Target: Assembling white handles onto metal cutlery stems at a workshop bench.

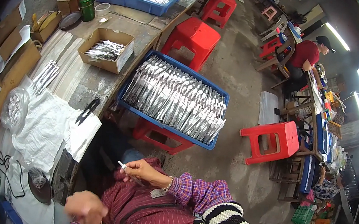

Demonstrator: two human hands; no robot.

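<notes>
My right hand (143, 170), in a purple plaid sleeve, is closed over my lap. Its fingertips pinch a slim piece with a white end (122, 165); the rest of that piece is hidden by the fingers. My left hand (86, 208) is over the lower left of my lap, by the bench edge. Motion smears its fingers, and I see nothing clearly in it. Under both hands lies a dark red striped apron (140, 210). Ahead, a blue tray (167, 130) on a red stool is packed with rows of slim metal pieces with white parts (176, 98).
At my left, the wooden bench (102, 82) bears a white cloth (43, 126), black thread snips (87, 111), a plastic bag (15, 107) and a cardboard box (106, 51) of similar pieces. Red stools (270, 141) stand on the floor. A person (305, 56) sits at the far right.
</notes>
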